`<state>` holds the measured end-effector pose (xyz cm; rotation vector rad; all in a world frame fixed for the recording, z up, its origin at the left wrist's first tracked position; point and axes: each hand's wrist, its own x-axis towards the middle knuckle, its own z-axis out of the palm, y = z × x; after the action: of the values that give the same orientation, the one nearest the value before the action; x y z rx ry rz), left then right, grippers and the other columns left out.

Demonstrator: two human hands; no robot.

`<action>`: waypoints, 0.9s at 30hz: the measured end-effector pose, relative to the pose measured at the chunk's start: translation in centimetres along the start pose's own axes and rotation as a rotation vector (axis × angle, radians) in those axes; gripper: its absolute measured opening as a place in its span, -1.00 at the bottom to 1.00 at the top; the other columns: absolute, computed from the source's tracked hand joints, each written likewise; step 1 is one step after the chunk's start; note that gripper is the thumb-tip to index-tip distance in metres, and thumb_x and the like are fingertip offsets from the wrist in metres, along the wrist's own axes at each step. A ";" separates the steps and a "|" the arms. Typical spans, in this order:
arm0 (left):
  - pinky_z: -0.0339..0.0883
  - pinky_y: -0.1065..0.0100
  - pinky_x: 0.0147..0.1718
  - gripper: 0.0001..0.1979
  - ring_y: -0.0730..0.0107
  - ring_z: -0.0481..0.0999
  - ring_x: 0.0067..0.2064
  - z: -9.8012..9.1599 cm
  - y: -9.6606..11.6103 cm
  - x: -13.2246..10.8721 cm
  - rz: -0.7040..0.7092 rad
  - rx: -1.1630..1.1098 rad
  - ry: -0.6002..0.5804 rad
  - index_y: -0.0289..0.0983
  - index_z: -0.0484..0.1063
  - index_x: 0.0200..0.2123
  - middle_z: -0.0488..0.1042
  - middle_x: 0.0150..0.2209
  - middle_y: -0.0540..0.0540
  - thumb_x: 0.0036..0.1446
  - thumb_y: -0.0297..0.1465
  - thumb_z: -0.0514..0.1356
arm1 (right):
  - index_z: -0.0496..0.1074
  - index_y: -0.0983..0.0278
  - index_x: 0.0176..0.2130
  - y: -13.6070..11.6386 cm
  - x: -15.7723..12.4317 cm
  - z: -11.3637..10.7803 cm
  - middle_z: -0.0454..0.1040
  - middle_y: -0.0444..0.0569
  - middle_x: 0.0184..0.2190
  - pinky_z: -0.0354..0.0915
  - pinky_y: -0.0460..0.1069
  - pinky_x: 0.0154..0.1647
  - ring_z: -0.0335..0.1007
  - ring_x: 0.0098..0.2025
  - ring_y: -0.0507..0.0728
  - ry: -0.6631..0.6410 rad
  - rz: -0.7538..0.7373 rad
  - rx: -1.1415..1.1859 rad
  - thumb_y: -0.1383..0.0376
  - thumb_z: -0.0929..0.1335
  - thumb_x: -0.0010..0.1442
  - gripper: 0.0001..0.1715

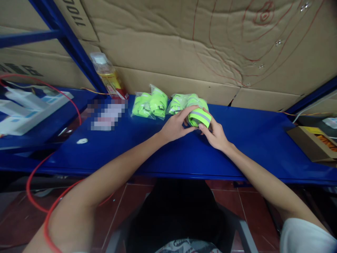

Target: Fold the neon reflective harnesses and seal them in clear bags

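A rolled neon-yellow reflective strap (201,115) with a grey stripe is held up between both hands, over the blue table. My left hand (177,123) grips its left side, thumb below and fingers curved over the top. From the right, my right hand (216,134) closes on it with the thumb at the lower front edge. Just behind the roll, clear bags of the same neon straps (177,103) stand against the cardboard, partly hidden by my left hand. More bagged neon straps (158,102) lie to their left.
A plastic bottle (110,77) with a yellow and red label stands at the back left. A small white object (82,141) lies on the blue table (126,154). An open cardboard box (310,144) holds orange items at right. Red hose (28,186) loops at the left; white boxes (34,109) sit beyond.
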<state>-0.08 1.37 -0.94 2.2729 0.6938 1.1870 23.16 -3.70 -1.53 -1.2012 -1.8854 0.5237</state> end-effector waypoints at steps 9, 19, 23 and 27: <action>0.46 0.31 -0.32 -0.28 0.33 0.57 -0.45 0.7 -0.3 -0.2 -0.142 0.143 0.199 -0.12 0.39 0.31 0.63 -0.36 0.01 0.16 -0.05 0.47 | -0.06 0.07 0.63 -1.3 -0.6 -0.4 0.67 0.05 0.07 0.62 0.28 0.06 0.68 -0.19 0.31 0.075 -0.032 -0.128 -0.11 0.29 0.49 -0.06; 0.48 0.20 -0.19 -0.24 0.12 0.66 -0.29 0.3 -0.6 -0.2 -0.132 0.329 0.089 -0.18 0.54 0.18 0.71 -0.20 -0.13 0.03 0.12 0.49 | 0.45 -0.09 0.41 -0.3 -0.3 -0.6 0.57 -0.20 0.29 0.59 0.31 0.20 0.68 0.12 0.31 0.029 -0.206 -0.191 0.15 0.36 0.47 -0.43; 0.41 0.26 -0.25 -0.24 0.21 0.58 -0.41 -0.9 -0.6 0.0 -0.014 0.396 -0.036 -0.17 0.58 0.22 0.53 -0.55 0.01 0.12 0.19 0.40 | 0.51 -0.06 0.35 0.5 0.0 -1.2 0.58 -0.20 0.27 0.57 0.31 0.26 0.65 0.20 0.30 0.025 -0.226 -0.183 0.19 0.32 0.49 -0.48; 0.38 0.28 -0.29 -0.36 0.27 0.55 -0.34 -1.4 -0.8 0.2 0.043 0.379 0.025 -0.15 0.68 0.13 0.55 -0.38 -0.08 0.19 0.16 0.37 | 0.56 0.01 0.31 0.7 0.2 -1.6 0.62 -0.13 0.21 0.59 0.29 0.22 0.67 0.16 0.30 0.054 -0.254 -0.247 0.21 0.33 0.48 -0.51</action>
<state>-1.31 2.31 -0.59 2.5945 0.9523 1.1862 24.78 -3.32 -0.99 -1.0948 -2.0618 0.1218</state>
